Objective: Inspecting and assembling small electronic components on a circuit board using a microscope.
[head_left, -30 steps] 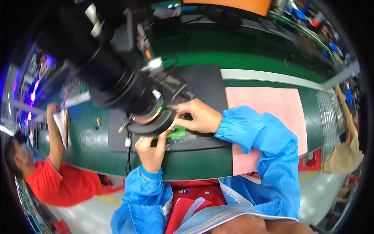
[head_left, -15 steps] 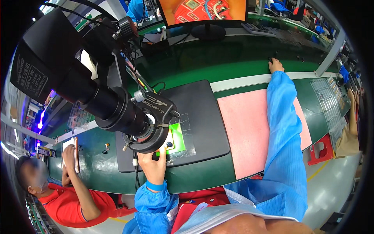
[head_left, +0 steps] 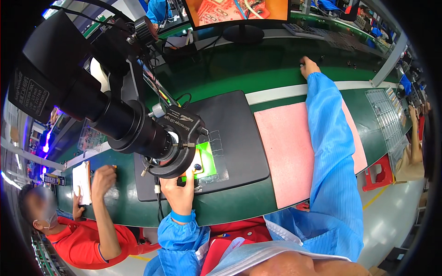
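My left hand [head_left: 178, 195] is below the black microscope [head_left: 159, 142], its thumb at the edge of a small brightly lit circuit board [head_left: 200, 158]. A small round black part [head_left: 197, 167] sits by the thumb tip. The lens ring hides the other fingertips. Under the board lies a glowing green pad [head_left: 209, 162], taped to a black base plate [head_left: 239, 138]. My right arm stretches far forward over the raised green shelf [head_left: 258, 73]. There my right hand [head_left: 310, 67] is closed, with a small dark part [head_left: 301, 65] at its fingertips.
A monitor [head_left: 237, 11] at the back shows a magnified red board with blue and white wires. A pink mat [head_left: 285, 152] lies under my right forearm. Small dark parts [head_left: 322, 58] lie on the shelf. At left, a co-worker in red [head_left: 87, 239] handles papers [head_left: 81, 181].
My right hand has moved left along the shelf, away from the small parts, its fingers drawn in. The magnified picture has shifted. The co-worker's hand has lifted off the papers to the right.
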Demonstrator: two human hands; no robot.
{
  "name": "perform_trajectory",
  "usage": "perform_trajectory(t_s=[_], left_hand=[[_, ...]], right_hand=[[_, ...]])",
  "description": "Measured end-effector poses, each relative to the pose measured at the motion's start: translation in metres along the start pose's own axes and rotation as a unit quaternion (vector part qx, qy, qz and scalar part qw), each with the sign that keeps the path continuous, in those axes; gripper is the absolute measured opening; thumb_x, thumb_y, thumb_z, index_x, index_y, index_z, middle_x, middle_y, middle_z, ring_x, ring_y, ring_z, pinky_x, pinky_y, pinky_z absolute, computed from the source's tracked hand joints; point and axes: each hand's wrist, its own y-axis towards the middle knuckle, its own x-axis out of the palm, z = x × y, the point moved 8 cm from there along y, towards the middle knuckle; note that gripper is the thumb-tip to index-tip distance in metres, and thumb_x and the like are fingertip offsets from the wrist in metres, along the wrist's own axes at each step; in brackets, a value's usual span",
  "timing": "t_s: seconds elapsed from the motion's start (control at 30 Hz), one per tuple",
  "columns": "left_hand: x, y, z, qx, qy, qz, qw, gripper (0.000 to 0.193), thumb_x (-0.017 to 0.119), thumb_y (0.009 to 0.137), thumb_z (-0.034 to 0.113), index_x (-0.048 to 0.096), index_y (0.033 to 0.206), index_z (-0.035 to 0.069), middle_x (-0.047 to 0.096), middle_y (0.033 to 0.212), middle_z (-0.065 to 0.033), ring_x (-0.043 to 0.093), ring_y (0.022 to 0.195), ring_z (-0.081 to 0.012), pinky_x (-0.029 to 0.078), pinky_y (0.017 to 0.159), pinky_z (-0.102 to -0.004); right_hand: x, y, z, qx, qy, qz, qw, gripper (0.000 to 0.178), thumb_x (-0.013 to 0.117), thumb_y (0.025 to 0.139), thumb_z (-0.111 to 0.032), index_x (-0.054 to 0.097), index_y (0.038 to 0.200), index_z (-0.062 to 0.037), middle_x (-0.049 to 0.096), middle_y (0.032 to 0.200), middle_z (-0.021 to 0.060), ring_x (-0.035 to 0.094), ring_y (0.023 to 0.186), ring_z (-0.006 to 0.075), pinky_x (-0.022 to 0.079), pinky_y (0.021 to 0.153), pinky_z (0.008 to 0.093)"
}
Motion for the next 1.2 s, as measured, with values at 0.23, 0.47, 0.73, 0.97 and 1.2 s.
perform_trajectory(t_s=[0.23, 0.47, 0.73, 0.97, 1.2], left_hand=[[-0.007, -0.005, -0.002, -0.066, -0.001, -0.013, 0.998, 0.021, 0.07, 0.076, 0.004, 0.068, 0.097, 0.001, 0.066, 0.103, -0.0155, 0.058, 0.098, -0.0346, 0.043, 0.088, -0.0413], [0.0, 0.004, 0.018, -0.088, -0.131, -0.059, 0.986, 0.01, 0.058, 0.086, 0.002, 0.065, 0.093, 0.0, 0.067, 0.091, -0.0147, 0.062, 0.084, -0.0321, 0.046, 0.079, -0.0383], [0.013, -0.006, 0.005, -0.157, -0.329, -0.011, 0.931, 0.007, 0.065, 0.083, 0.0, 0.065, 0.09, -0.001, 0.067, 0.082, -0.0056, 0.059, 0.074, -0.0116, 0.047, 0.068, -0.0266], [0.016, -0.01, 0.008, -0.176, -0.359, -0.01, 0.917, 0.009, 0.065, 0.081, -0.004, 0.066, 0.09, -0.001, 0.067, 0.083, -0.0065, 0.061, 0.075, -0.0108, 0.048, 0.069, -0.0252], [0.013, -0.009, 0.008, -0.155, -0.349, 0.015, 0.924, 0.011, 0.065, 0.08, -0.005, 0.066, 0.091, -0.003, 0.068, 0.085, -0.0072, 0.065, 0.076, -0.0117, 0.051, 0.069, -0.0246]], right_hand=[[-0.018, -0.092, -0.259, -0.294, 0.331, -0.369, 0.817, 0.025, 0.053, 0.08, -0.008, 0.067, 0.1, -0.0037, 0.066, 0.084, 0.0082, 0.06, 0.078, 0.0126, 0.049, 0.071, 0.0301], [-0.057, -0.258, -0.363, -0.419, 0.308, -0.548, 0.655, 0.015, 0.054, 0.086, -0.008, 0.063, 0.097, -0.0018, 0.058, 0.07, 0.0072, 0.053, 0.061, 0.0144, 0.044, 0.058, 0.0297], [-0.086, -0.259, -0.379, -0.425, 0.331, -0.397, 0.743, 0.022, 0.067, 0.086, -0.02, 0.065, 0.101, -0.0035, 0.056, 0.069, 0.0115, 0.056, 0.062, 0.0205, 0.043, 0.057, 0.033], [-0.087, -0.277, -0.384, -0.346, 0.388, -0.453, 0.725, 0.018, 0.073, 0.079, -0.014, 0.067, 0.09, -0.0002, 0.062, 0.073, 0.0116, 0.061, 0.069, 0.0228, 0.047, 0.063, 0.0314], [-0.11, -0.286, -0.39, -0.408, 0.373, -0.328, 0.766, 0.013, 0.072, 0.079, -0.01, 0.065, 0.084, 0.0011, 0.055, 0.064, 0.0096, 0.052, 0.059, 0.0207, 0.042, 0.055, 0.0323]])
